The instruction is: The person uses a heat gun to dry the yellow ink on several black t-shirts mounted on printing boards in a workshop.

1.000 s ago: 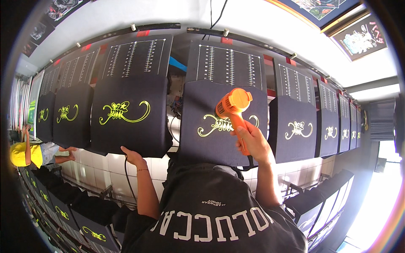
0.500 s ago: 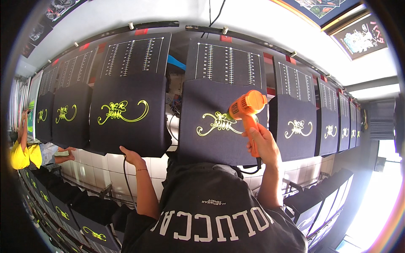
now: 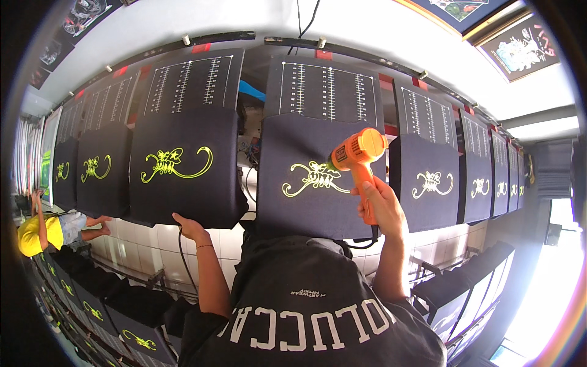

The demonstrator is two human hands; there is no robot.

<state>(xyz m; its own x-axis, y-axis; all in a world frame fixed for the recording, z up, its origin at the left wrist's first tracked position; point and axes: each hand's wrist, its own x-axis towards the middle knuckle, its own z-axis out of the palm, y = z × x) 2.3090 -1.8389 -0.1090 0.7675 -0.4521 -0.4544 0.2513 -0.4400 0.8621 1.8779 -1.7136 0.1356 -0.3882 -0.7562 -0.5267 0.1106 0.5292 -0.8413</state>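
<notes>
My right hand (image 3: 384,208) is wrapped round the handle of an orange heat gun (image 3: 362,148). Its nozzle points left and down over the yellow-green line print (image 3: 318,178) on a dark fabric piece (image 3: 299,217), which covers the lower part of a flat board. A gap shows between nozzle and fabric. To the left, my left hand (image 3: 192,227) is closed on a thin black cord (image 3: 185,263) by the near edge of another dark fabric piece (image 3: 183,199). That one carries the same print (image 3: 174,164). The fingers are partly hidden by the hand.
More boards with printed dark fabric (image 3: 431,183) run left and right in a row. White ruler marks (image 3: 330,92) show on their bare upper parts. A second row (image 3: 137,318) stands behind me. At far left a person in a yellow top (image 3: 44,235) works by a screen frame.
The heat gun stays nearly in place while the boards sit slightly further left in the view. At far left the person in yellow has shifted a little. My left hand keeps its place.
</notes>
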